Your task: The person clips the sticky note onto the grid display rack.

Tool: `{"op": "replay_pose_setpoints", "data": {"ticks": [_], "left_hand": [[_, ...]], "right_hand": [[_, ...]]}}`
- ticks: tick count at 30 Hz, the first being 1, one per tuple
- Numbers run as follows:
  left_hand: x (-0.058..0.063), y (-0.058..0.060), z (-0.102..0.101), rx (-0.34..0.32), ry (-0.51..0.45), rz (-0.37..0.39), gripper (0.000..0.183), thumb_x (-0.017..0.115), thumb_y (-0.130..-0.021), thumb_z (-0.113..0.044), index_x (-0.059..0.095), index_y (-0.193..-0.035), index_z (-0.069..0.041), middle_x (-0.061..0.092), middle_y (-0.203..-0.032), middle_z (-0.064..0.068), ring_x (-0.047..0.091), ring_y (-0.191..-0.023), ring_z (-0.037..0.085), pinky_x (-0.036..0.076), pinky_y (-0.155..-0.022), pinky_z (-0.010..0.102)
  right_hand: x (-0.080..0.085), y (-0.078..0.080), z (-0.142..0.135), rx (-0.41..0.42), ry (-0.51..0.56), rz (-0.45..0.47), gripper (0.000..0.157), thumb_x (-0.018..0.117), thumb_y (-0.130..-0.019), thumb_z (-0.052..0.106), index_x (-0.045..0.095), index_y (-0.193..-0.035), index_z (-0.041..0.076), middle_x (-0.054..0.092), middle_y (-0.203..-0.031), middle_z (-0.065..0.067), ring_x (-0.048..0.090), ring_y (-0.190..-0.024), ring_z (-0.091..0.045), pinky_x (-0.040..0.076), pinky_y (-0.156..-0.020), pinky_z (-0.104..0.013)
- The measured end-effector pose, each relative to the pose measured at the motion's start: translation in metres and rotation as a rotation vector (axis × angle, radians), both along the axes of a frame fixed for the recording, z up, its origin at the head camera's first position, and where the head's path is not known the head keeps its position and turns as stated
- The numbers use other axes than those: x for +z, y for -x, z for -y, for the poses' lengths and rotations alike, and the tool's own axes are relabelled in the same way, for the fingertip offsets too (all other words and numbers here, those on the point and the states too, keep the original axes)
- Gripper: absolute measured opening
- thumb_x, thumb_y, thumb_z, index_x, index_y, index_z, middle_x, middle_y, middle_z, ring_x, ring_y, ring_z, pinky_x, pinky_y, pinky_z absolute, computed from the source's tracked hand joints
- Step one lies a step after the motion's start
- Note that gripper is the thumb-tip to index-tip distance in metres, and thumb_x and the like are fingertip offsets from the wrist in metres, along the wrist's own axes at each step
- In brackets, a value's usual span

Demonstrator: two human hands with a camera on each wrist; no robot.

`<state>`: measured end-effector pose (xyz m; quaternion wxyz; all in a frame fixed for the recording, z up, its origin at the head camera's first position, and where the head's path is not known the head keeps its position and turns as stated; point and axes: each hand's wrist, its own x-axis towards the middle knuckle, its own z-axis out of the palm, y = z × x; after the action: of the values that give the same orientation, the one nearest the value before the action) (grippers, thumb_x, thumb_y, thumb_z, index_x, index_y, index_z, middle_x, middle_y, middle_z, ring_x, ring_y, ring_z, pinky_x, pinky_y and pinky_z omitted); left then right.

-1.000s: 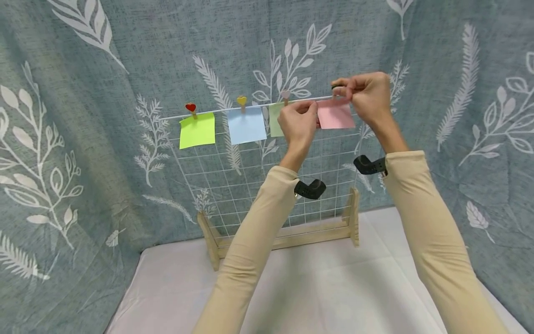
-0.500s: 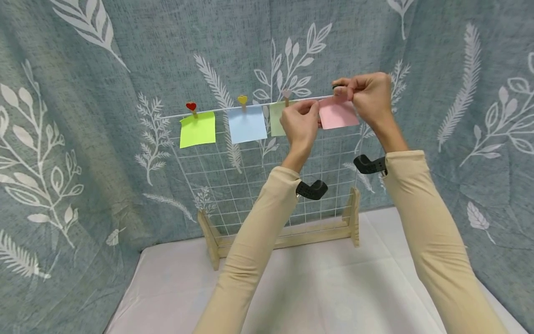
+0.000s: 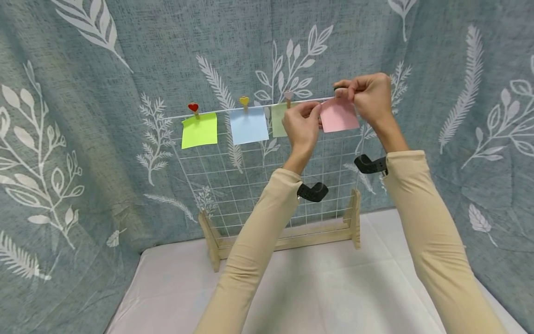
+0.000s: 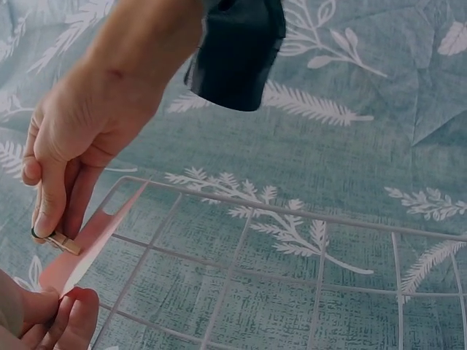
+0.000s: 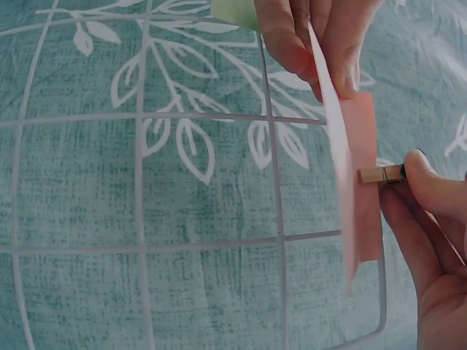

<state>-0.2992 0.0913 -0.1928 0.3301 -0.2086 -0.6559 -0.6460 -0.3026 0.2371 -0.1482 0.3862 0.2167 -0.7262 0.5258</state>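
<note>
My left hand [image 3: 301, 125] pinches the left edge of a pink paper note [image 3: 340, 116] at the top wire of a white grid rack [image 3: 250, 192]. In the right wrist view the note [image 5: 361, 157] looks bent over that wire. My right hand [image 3: 369, 95] pinches a small wooden clothespin, dark at its top; in the right wrist view the clothespin [image 5: 381, 174] has its tip against the note's upper part. Left of my hands hang a lime note [image 3: 200, 131], a blue note [image 3: 249, 126] and a pale green note [image 3: 278, 121], partly hidden by my left hand.
Heart-topped clothespins in red [image 3: 193, 107], yellow [image 3: 244, 100] and whitish [image 3: 288, 95] hold the hanging notes on the top wire. Wooden feet [image 3: 354, 220] support the rack on a white-covered table [image 3: 175, 287]. A blue-green leaf-patterned curtain [image 3: 158, 41] surrounds it.
My left hand has shifted slightly to the right. The pink note's lower edge has moved a little to the right and tilted. My right hand stays nearly in place with the clothespin.
</note>
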Motion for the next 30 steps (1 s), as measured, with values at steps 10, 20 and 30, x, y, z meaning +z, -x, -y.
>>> {"op": "replay_pose_setpoints", "data": {"ticks": [10, 20, 30], "left_hand": [[0.002, 0.001, -0.002, 0.030, 0.044, -0.041, 0.012, 0.067, -0.092, -0.003, 0.075, -0.094, 0.006, 0.073, -0.085, 0.018, 0.069, -0.060, 0.021, 0.056, -0.051, 0.019], [0.001, 0.003, -0.001, 0.099, 0.072, -0.052, 0.013, 0.068, -0.092, -0.007, 0.076, -0.096, 0.003, 0.074, -0.085, 0.014, 0.068, -0.062, 0.017, 0.053, -0.052, 0.017], [-0.001, 0.004, 0.001, 0.100, 0.036, -0.056, 0.011, 0.070, -0.091, -0.005, 0.077, -0.094, 0.002, 0.074, -0.086, 0.014, 0.069, -0.066, 0.017, 0.053, -0.055, 0.016]], "right_hand": [[0.008, 0.000, -0.004, 0.003, -0.032, 0.045, 0.033, 0.070, -0.081, -0.015, 0.051, -0.055, -0.023, 0.064, -0.053, 0.009, 0.070, -0.072, -0.001, 0.056, -0.063, -0.014], [0.009, 0.000, -0.005, 0.032, -0.009, 0.137, 0.022, 0.069, -0.084, -0.010, 0.065, -0.063, -0.016, 0.070, -0.065, 0.009, 0.070, -0.082, -0.004, 0.057, -0.077, -0.019], [0.004, 0.003, -0.006, 0.082, 0.021, 0.117, 0.003, 0.075, -0.083, -0.003, 0.078, -0.081, -0.003, 0.074, -0.076, 0.006, 0.071, -0.079, -0.005, 0.056, -0.074, -0.017]]}}
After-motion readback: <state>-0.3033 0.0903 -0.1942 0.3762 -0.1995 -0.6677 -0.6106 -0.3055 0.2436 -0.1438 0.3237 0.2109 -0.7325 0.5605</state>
